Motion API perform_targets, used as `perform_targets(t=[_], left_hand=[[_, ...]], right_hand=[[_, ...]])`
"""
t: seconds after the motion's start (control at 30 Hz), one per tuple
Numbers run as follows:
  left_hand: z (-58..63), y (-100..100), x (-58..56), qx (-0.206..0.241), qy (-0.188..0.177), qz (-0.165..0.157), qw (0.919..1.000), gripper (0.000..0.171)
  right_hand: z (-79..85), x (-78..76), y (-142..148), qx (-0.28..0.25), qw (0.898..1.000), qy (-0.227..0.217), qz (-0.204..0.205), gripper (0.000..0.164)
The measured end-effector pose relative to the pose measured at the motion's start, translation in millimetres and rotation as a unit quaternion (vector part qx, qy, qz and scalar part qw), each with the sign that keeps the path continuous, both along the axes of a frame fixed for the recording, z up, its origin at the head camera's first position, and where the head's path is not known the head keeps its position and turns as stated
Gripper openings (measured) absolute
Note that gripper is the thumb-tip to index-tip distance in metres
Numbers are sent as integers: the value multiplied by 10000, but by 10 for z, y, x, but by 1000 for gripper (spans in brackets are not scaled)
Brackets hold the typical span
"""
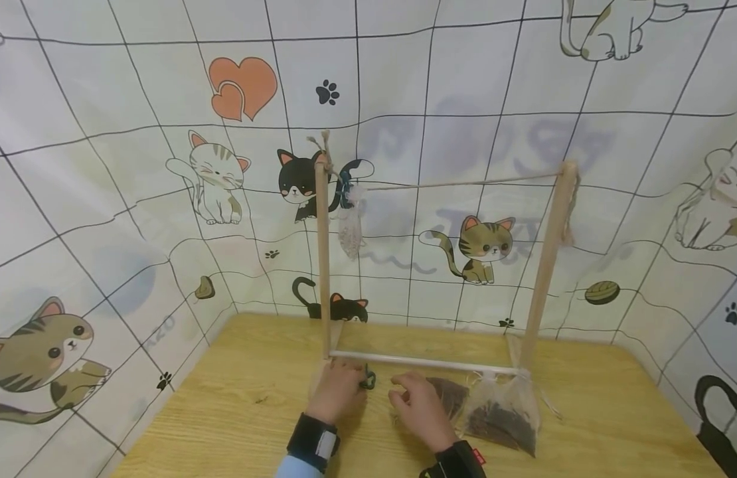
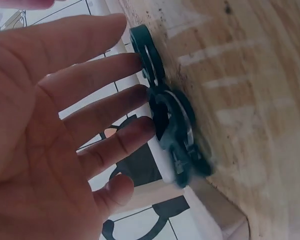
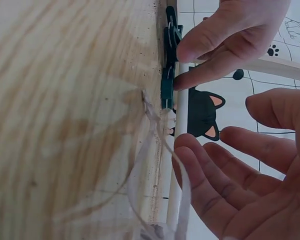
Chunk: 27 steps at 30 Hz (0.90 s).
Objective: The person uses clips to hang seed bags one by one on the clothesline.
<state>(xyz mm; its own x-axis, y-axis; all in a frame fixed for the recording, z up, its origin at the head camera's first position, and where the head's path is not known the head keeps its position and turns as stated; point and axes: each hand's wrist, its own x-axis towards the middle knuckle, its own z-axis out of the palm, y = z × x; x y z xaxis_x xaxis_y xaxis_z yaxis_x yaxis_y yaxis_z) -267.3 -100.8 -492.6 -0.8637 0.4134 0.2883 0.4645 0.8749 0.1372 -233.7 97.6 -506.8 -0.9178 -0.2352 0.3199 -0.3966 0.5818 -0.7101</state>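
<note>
My left hand [image 1: 337, 392] is low over the wooden table, its fingertips right at dark green plastic clips [image 2: 177, 120]. Those clips lie on the tabletop; the left wrist view has the fingers fairly straight, not wrapped round them. From the right wrist view, the left thumb and a finger overlap the same green clips [image 3: 167, 90]. My right hand [image 1: 421, 406] hovers a short way to the right, fingers loosely bent and nothing held. Beside it sits a mesh pouch [image 1: 449, 392] with dark contents, partly hidden by that hand. A pale ribbon loop [image 3: 186, 187] shows near its fingertips.
A wooden frame has a left post [image 1: 323, 265], a right post [image 1: 544, 272] and a white bottom rod [image 1: 428, 362]. Across its top runs a string [image 1: 464, 182]. From it hangs a small mesh bag [image 1: 350, 232] by a clip. Another dark-filled pouch [image 1: 502, 425] stands at right.
</note>
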Motion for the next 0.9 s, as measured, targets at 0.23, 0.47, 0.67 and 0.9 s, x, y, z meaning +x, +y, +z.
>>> perform_targets(t=[0.23,0.47,0.67,0.9], left_hand=[[11,40,-18,-42,-253,82,9996,13],[-38,45,-44,-86,-288,106,9995,25],[0,27,-38,-134,112,-255,9995,23],[235,98,22,575,698,-703,9934,17]], right_hand=[[34,-1,18,-44,10000,-58,65,26],[37,-3,23,-62,9996,-250,97,28],[56,-1,36,-50,9997,-235,27,31],[96,-6,106,-1116,9918,-597,-146,32]])
